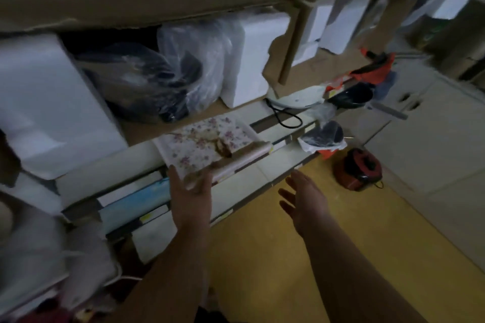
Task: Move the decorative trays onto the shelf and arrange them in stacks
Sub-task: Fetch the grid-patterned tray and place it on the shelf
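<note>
A floral decorative tray [204, 141], white with small purple flowers and a brown stain near its middle, lies on the front edge of the cardboard-lined shelf [141, 128] and overhangs it. My left hand [191, 191] reaches up to the tray's near edge, fingers straight and touching its underside. My right hand [301, 199] hovers to the right over the yellow floor, fingers spread, holding nothing.
White foam blocks [47, 102] and a clear plastic bag with dark items [157, 81] fill the shelf behind the tray. Flat boxes [136, 199] are stacked below. A white appliance with a black cord [294, 99], bagged items and a red object [359, 168] lie to the right.
</note>
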A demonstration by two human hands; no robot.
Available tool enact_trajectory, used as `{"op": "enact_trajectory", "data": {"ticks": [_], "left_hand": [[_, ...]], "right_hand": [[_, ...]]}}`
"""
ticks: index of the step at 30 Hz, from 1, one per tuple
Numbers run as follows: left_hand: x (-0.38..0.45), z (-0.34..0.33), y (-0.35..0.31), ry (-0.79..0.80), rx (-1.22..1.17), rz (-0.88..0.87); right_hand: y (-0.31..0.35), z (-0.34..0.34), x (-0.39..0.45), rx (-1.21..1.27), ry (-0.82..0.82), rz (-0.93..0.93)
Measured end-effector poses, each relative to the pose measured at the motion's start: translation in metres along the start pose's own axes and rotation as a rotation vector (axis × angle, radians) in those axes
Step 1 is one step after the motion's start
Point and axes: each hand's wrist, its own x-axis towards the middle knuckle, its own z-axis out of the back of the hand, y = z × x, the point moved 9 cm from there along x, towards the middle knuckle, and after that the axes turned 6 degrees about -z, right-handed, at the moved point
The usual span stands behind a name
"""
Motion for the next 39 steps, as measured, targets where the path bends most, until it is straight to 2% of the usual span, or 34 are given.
{"op": "enact_trajectory", "data": {"ticks": [6, 10, 14, 19, 23, 27, 30, 32, 34, 37, 39], "left_hand": [[0.016, 0.014, -0.005, 0.051, 0.257, -0.123], [0.015, 0.023, -0.003, -0.055, 0.239, -0.021], [0.006, 0.019, -0.005, -0.104, 0.194, 0.009], [-0.016, 0.016, -0.003, -0.331, 0.209, 0.058], [-0.031, 0.006, 0.003, -0.413, 0.138, 0.133], [-0.043, -0.004, -0.015, -0.503, 0.180, 0.085], [-0.053, -0.008, -0.025, -0.580, 0.213, 0.121], [-0.057, -0.007, -0.021, -0.628, 0.222, 0.164], [-0.060, -0.008, -0.023, -0.658, 0.216, 0.155], [-0.064, -0.017, -0.041, -0.696, 0.133, 0.151], [-0.062, -0.028, -0.054, -0.687, -0.046, 0.118]], "right_hand": [[0.025, -0.063, 0.056, -0.091, 0.031, -0.053], [0.047, -0.082, 0.095, -0.370, 0.007, -0.004], [0.083, -0.093, 0.123, -0.661, 0.057, 0.144], [0.110, -0.129, 0.129, -0.977, 0.153, 0.248], [0.112, -0.160, 0.123, -0.951, 0.386, 0.184], [0.110, -0.143, 0.155, -0.934, 0.323, 0.060], [0.098, -0.139, 0.167, -0.842, 0.438, -0.065], [0.090, -0.140, 0.165, -0.865, 0.525, -0.140], [0.089, -0.141, 0.162, -0.889, 0.544, -0.153], [0.095, -0.134, 0.163, -0.787, 0.507, -0.247], [0.093, -0.129, 0.159, -0.700, 0.534, -0.315]]}}
